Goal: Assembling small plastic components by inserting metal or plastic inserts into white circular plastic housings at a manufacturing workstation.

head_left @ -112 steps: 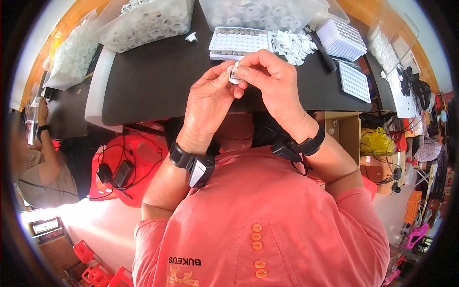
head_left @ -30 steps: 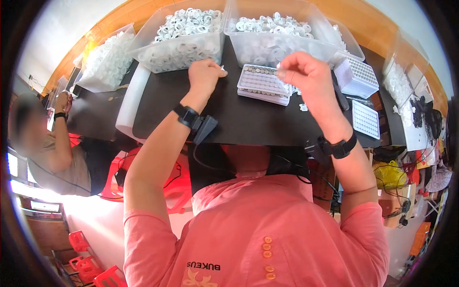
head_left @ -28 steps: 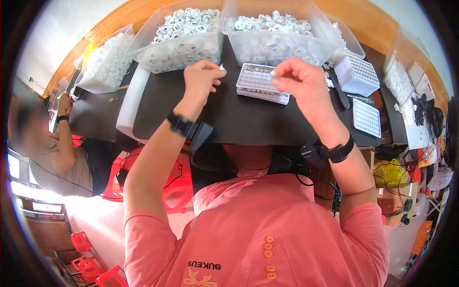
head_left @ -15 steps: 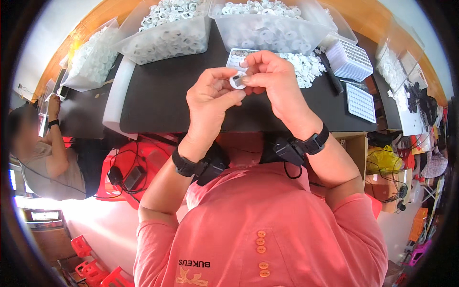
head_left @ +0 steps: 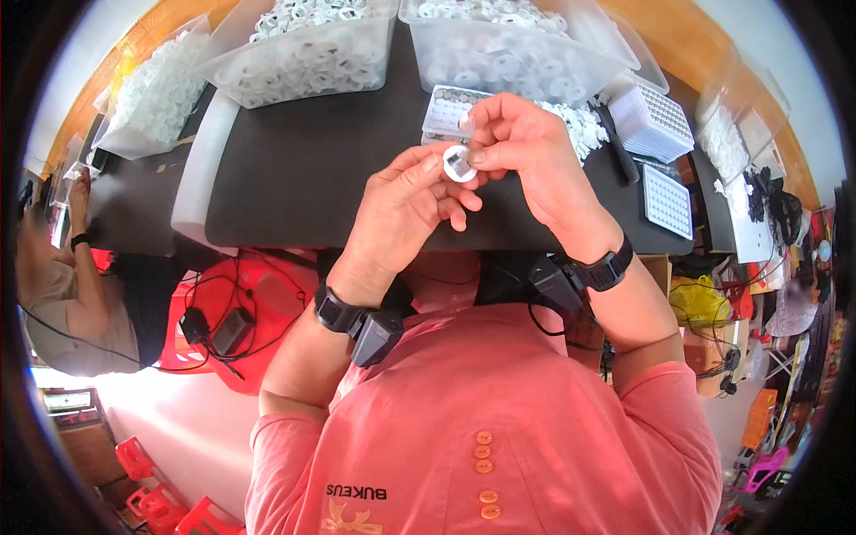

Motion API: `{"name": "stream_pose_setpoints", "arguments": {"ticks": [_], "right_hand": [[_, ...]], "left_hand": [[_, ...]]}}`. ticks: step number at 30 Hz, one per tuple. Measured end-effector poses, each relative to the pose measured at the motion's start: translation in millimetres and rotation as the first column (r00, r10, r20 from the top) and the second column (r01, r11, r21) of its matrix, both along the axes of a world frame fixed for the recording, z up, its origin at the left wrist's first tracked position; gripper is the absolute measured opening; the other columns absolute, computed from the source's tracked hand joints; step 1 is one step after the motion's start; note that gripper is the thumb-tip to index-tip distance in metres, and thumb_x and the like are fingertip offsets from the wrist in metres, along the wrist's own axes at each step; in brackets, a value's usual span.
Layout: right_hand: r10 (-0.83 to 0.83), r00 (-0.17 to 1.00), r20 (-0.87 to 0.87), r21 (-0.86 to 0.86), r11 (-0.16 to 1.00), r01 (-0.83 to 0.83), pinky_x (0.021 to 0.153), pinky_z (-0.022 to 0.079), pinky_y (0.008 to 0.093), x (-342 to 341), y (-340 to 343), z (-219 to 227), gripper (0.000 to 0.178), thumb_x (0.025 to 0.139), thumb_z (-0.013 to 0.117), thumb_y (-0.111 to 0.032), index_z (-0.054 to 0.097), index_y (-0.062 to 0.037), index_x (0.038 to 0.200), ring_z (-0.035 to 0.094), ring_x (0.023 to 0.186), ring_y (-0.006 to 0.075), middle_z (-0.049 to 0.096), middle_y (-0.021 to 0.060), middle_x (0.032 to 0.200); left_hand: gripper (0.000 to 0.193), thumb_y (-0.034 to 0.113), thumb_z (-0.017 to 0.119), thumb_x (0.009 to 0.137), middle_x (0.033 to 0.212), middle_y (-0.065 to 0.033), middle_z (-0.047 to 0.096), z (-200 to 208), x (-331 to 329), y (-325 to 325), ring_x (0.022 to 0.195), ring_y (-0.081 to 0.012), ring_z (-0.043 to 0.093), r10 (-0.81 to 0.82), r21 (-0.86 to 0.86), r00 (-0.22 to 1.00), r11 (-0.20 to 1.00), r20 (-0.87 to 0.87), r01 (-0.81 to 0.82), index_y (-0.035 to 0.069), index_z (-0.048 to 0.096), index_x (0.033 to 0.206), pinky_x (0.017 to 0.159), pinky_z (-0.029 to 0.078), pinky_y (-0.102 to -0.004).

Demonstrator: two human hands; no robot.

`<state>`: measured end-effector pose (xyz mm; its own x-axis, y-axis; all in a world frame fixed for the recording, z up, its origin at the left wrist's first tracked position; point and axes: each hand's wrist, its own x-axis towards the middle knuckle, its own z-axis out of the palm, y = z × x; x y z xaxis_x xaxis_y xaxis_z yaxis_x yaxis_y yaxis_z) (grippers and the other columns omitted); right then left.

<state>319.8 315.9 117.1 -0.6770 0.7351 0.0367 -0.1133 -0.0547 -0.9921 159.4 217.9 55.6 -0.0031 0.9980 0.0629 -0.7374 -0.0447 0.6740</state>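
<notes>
A small round white plastic part (head_left: 452, 171) with a grey, shiny centre is held up above the black table. My left hand (head_left: 397, 201) pinches its left edge between thumb and forefinger, the other fingers loosely curled beneath. From the other side, my right hand (head_left: 530, 152) has its thumb and a finger pressed at the part's right edge. A small pale glint shows at my raised right forefinger, too small to make out. Just behind my hands lies a white tray (head_left: 446, 114) with rows of round grey pieces, partly hidden by my right fingers.
Clear bins (head_left: 312, 76) (head_left: 508, 76) of white ring-shaped parts line the back of the black table (head_left: 303, 169). To the right are loose white pieces (head_left: 584, 134), stacked trays (head_left: 654, 120) and a single tray (head_left: 669, 198). A white foam roll (head_left: 203, 169) edges the left; another person (head_left: 80, 303) sits beyond.
Both hands and the round part have shifted slightly right and nearer to me. My left lower fingers have spread a little. The whole view has turned slightly.
</notes>
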Motion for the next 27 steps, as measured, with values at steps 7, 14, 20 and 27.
{"name": "stream_pose_setpoints", "arguments": {"ticks": [7,14,20,27], "right_hand": [[0.100,0.989,0.108,0.087,0.990,-0.110,0.064,0.047,0.0263,1,16,-4,0.018,0.084,0.067,-0.001,0.065,-0.0046,0.101,0.061,0.076,0.0095,0.067,0.0028,0.085],[-0.479,0.856,0.193,0.979,0.151,-0.136,0.067,0.052,0.0420,-2,32,-17,0.014,0.076,0.071,-0.010,0.066,-0.0116,0.089,0.064,0.076,0.0324,0.064,0.0066,0.085],[-0.555,0.822,0.129,0.992,0.077,-0.103,0.074,0.049,0.0429,9,36,-14,0.012,0.075,0.071,-0.010,0.066,-0.0128,0.085,0.062,0.085,0.0301,0.061,0.0055,0.087],[-0.572,0.772,0.276,0.960,0.118,-0.255,0.079,0.046,0.0446,32,52,-26,0.011,0.075,0.070,-0.007,0.065,-0.0132,0.083,0.059,0.090,0.0316,0.058,0.0062,0.089]], "left_hand": [[0.027,0.017,0.063,0.097,0.103,-0.0185,0.068,-7,-1,3,0.082,-0.0255,0.069,-0.023,-0.056,0.997,0.998,0.080,0.027,-0.003,0.062,0.117,0.065,0.054,-0.0340],[0.031,0.012,0.067,0.092,0.098,-0.0134,0.067,-10,-15,10,0.081,-0.0236,0.066,0.075,-0.051,0.979,0.996,0.188,-0.067,-0.003,0.062,0.119,0.067,0.050,-0.0344],[0.029,0.012,0.066,0.093,0.098,-0.0134,0.067,-13,-11,6,0.083,-0.0244,0.065,0.094,-0.084,0.985,0.993,0.144,-0.083,-0.003,0.063,0.118,0.068,0.049,-0.0347],[0.028,0.012,0.066,0.093,0.097,-0.0140,0.067,-12,-9,11,0.082,-0.0249,0.066,0.084,-0.082,0.989,0.994,0.125,-0.074,-0.003,0.064,0.117,0.068,0.050,-0.0348]]}}
